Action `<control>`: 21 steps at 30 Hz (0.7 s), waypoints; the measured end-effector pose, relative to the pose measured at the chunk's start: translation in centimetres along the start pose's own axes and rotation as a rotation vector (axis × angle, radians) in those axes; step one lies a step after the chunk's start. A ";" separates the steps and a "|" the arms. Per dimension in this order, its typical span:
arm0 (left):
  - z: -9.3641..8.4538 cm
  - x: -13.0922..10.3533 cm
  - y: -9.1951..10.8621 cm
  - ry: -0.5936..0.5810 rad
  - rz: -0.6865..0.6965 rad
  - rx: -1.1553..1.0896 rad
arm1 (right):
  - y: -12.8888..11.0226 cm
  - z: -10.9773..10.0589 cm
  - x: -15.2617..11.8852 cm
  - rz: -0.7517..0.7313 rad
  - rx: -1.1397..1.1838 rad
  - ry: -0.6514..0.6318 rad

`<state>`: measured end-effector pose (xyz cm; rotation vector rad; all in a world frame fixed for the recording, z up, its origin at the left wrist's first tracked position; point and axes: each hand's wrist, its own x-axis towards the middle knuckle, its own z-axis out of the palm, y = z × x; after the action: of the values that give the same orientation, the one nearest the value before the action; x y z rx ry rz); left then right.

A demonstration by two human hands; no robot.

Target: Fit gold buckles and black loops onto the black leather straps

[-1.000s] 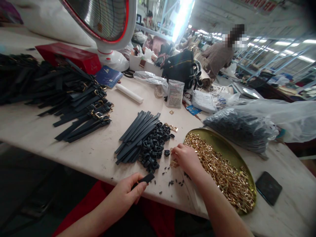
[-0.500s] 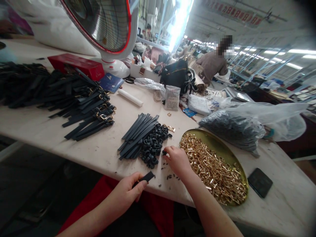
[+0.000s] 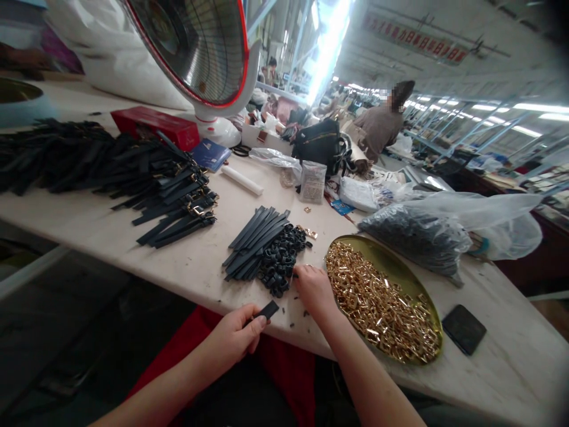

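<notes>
My left hand (image 3: 242, 331) is closed round a short black strap (image 3: 268, 309) at the table's front edge, with the strap's flat end sticking out past the thumb. My right hand (image 3: 315, 290) pinches a small black strap loop (image 3: 296, 273), mostly hidden by the fingertips, at the right side of a heap of black strap loops (image 3: 278, 267). Left of that heap lies a bundle of flat black straps (image 3: 253, 240). Just right of my right hand stands an oval brass-coloured tray (image 3: 391, 252) full of small gold buckles (image 3: 382, 305).
Finished-looking black straps with buckles (image 3: 178, 190) are piled on the left. Behind stand a round heater (image 3: 195, 53), a red box (image 3: 153, 127) and a black bag (image 3: 316, 145). A filled plastic bag (image 3: 413, 231) and a dark phone-like slab (image 3: 464, 329) lie right. A person (image 3: 377, 127) is farther back.
The view has shifted slightly. My right hand has turned, its fingertips now close against the loop heap and hiding more of the loop. My left hand still grips the strap, tilted a little more upward.
</notes>
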<state>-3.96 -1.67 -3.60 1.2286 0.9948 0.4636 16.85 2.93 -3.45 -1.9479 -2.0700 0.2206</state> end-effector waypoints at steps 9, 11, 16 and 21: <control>0.4 0.1 2.5 0.086 0.117 0.093 | -3.9 -1.0 -5.0 0.328 1.242 -0.086; 0.4 0.2 3.0 0.117 0.154 0.170 | -4.7 -1.0 -5.5 0.421 1.441 -0.108; 0.1 0.4 3.3 0.149 0.194 0.372 | -4.9 -0.4 -5.7 0.528 1.558 -0.145; -0.1 1.0 3.0 0.018 0.136 0.439 | -4.5 0.2 -5.9 0.476 1.373 -0.036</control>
<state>-2.87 0.13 -1.17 1.6953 1.0663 0.3714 12.75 -3.29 -2.87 -1.3745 -0.8307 1.3293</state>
